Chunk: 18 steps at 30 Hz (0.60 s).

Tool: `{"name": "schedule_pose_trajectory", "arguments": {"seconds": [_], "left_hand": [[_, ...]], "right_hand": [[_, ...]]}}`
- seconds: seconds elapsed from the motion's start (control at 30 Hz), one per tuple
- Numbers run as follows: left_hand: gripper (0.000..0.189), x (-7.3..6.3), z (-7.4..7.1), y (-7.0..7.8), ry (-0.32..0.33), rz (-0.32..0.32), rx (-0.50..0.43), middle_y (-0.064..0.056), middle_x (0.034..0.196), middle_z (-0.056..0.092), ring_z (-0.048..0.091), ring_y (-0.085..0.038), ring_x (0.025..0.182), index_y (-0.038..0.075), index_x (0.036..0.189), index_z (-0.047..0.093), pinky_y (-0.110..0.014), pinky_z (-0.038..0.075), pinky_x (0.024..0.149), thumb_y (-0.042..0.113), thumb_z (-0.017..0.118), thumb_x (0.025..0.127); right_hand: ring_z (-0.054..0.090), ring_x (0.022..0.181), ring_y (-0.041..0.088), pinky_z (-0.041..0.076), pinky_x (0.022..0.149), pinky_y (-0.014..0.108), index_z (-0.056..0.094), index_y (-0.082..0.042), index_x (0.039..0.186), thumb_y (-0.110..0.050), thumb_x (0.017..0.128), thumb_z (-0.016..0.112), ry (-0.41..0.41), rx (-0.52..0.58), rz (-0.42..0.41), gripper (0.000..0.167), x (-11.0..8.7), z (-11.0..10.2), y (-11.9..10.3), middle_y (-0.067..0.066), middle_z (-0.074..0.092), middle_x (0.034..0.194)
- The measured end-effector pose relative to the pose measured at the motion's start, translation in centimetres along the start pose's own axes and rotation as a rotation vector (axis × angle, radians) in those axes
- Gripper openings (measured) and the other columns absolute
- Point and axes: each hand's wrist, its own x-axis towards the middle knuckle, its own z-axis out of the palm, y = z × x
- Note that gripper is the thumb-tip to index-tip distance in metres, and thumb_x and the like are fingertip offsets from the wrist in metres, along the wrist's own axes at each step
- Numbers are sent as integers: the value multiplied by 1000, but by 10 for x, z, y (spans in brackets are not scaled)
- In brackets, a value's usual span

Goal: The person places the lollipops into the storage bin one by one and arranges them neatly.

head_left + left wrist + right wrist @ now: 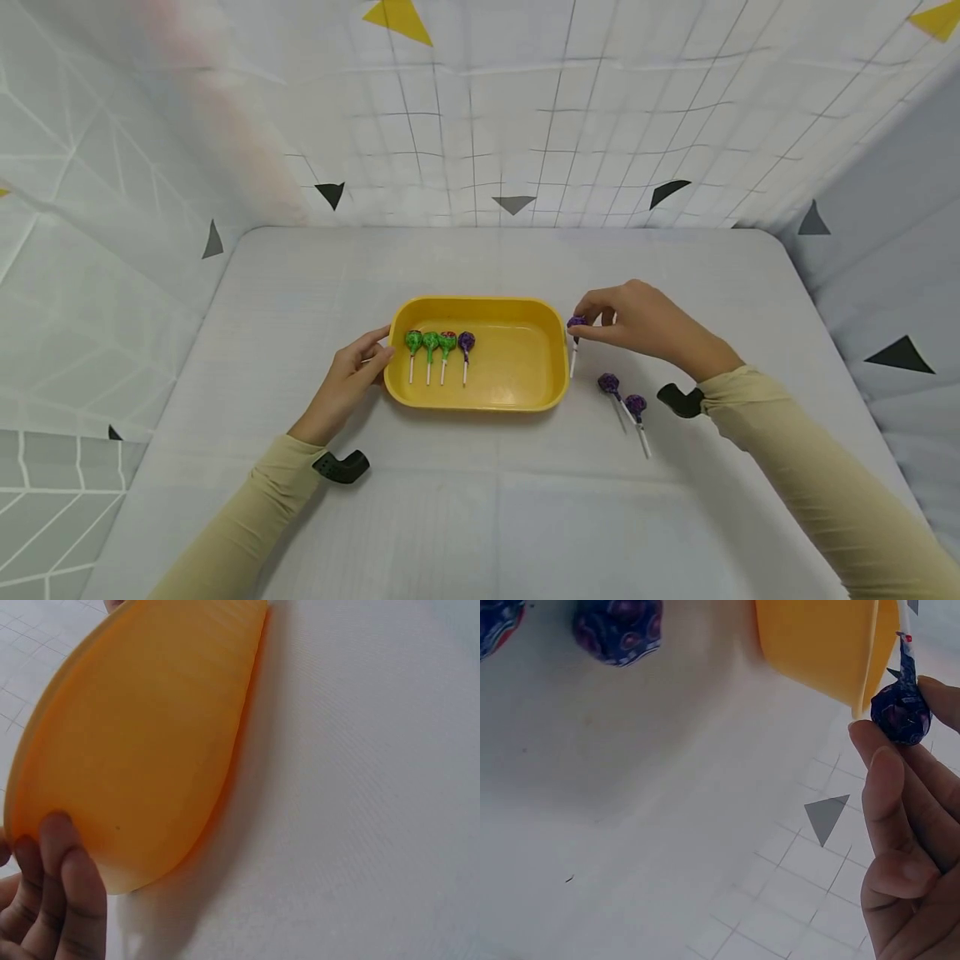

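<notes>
My right hand (637, 319) pinches a purple-wrapped lollipop (901, 714) by its candy head, between thumb and fingers. Its white stick hangs down beside the right rim of a yellow tray (525, 403). At the tray's left end, my left hand (347, 379) grips the rim, fingers (64, 859) against the outer wall. Inside the tray three green lollipops (431, 341) and a purple lollipop (467, 342) lie in a row, sticks toward me. Two more purple lollipops, an upper one (609, 383) and a lower one (636, 405), lie on the table below my right hand.
A white-covered table (450, 500) carries the tray and the loose lollipops. Behind it hangs a white grid-patterned cloth (510, 125), with more patterned cloth at both sides. Black wrist devices (341, 467) sit on both cuffs.
</notes>
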Motion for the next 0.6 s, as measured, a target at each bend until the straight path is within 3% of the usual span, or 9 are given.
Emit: {"name": "schedule_pose_trajectory", "arguments": {"seconds": [0.33, 0.6], "left_hand": [[55, 0, -1, 0, -6, -4, 6, -21, 103, 59, 62, -11, 78, 9, 158, 42, -23, 59, 78, 33, 54, 109], [53, 1, 0, -1, -3, -5, -2, -17, 98, 57, 61, -10, 76, 8, 157, 42, -23, 59, 77, 29, 53, 110]], "right_hand": [[66, 77, 10, 55, 65, 28, 79, -26, 106, -38, 94, 77, -17, 28, -56, 17, 12, 0, -13, -13, 76, 89], [65, 73, 9, 55, 66, 28, 79, -24, 102, -40, 93, 78, -66, 70, -51, 18, 21, -1, -27, -8, 78, 90]]}}
